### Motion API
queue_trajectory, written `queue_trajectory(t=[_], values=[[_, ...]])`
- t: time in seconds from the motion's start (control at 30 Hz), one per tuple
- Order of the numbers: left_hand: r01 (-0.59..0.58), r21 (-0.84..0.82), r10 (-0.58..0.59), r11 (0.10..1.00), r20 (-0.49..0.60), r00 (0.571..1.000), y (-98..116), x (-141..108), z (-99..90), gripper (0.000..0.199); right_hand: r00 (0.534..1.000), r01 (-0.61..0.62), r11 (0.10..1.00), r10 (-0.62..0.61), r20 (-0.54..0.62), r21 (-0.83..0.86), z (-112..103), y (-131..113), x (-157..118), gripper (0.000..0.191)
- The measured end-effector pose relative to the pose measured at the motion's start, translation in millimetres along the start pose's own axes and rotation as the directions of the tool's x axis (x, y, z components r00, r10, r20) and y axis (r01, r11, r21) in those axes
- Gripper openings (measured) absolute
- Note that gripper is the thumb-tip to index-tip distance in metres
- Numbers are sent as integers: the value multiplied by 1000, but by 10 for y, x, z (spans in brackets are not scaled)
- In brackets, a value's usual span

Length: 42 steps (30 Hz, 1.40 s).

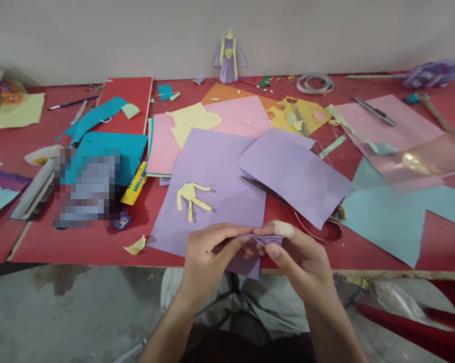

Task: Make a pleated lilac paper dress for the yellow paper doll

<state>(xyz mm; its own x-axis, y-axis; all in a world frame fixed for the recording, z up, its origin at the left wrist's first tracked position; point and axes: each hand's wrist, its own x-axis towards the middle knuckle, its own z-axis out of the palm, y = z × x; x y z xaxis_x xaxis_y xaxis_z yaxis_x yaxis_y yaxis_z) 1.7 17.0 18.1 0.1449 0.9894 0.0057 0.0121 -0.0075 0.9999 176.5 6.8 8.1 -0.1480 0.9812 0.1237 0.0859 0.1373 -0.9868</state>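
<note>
My left hand [208,252] and my right hand [295,254] meet at the table's near edge, both pinching a small folded lilac paper piece [258,238] between thumbs and fingers. A bandage wraps one right finger. Under and behind the hands lies a large lilac sheet [212,186] with a small yellow paper figure [191,197] on it. A second lilac sheet [293,174] lies to the right, covering most of a pair of scissors [326,229].
Red table [76,242] strewn with pink [233,116], yellow, teal [110,151] and light blue [397,214] sheets and scraps. A paper doll [229,56] leans on the back wall. Tape roll [317,83], craft knife [375,111], glue bottle [42,154], clear film at right.
</note>
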Motion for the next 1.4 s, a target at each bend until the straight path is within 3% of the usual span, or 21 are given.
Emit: queue_trajectory(t=[0.17,0.33,0.43,0.7,1.03,1.23,1.4], values=[[64,-13,-64,998,-43,997,18,10,1,10,997,79,989,-82,-14,-123,25,20,-32,39],[124,-87,-122,988,25,992,-4,9,-3,10,993,10,975,-36,-112,-223,69,-6,-22,10],[174,-155,-163,973,77,984,-9,5,-6,13,992,-6,978,-21,-128,-207,87,-21,-22,11],[156,-102,-153,982,37,987,-2,-21,-51,14,988,-39,982,11,-156,-182,66,21,-32,8],[143,-149,-138,979,43,990,-28,-37,-39,11,993,14,997,-22,-114,-71,49,3,-38,12],[145,-192,-136,971,62,989,-42,-29,-57,8,981,32,997,-46,-191,-77,70,31,-61,14],[138,-270,-120,953,83,989,-55,-3,-63,10,981,33,995,-50,-187,-95,59,67,-92,16]])
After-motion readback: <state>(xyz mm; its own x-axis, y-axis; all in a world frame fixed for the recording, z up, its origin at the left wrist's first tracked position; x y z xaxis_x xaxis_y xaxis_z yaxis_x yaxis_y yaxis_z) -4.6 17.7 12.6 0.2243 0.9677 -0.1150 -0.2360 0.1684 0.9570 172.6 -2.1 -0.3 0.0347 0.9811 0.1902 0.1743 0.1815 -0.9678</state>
